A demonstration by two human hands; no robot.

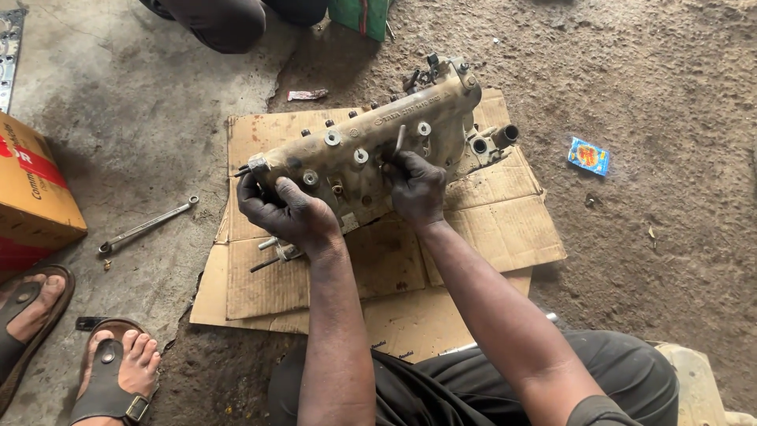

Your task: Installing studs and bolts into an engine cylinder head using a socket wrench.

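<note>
A long, grimy, tan cast-metal engine manifold point(371, 146) with round bolt bosses and pipe stubs was seen lying slantwise across flattened sheets of brown cardboard point(489, 221) spread on the dirt and concrete floor point(654, 260). The left hand point(288, 209), blackened with grease, was clamped around the lower-left end of the manifold, the fingers wrapped over its edge. The right hand point(415, 188), equally dirty, was closed on a slim metal tool point(399, 142), which was held upright against the middle of the casting; whether its tip was seated on a bolt could not be told. Below the left hand, a few loose metal studs point(272, 252) were noted on the cardboard.

To the left, a silver spanner point(146, 226) was lying on the concrete, well apart from the cardboard. An orange cardboard box point(31, 189) was seen at the left edge, and two sandalled feet point(118, 371) of another person near the lower-left corner. A small blue sachet point(588, 155) was lying on the dirt to the right, and a small wrapper point(307, 95) above the cardboard. Another person's bent leg in dark trousers point(229, 24) was visible at the top.
</note>
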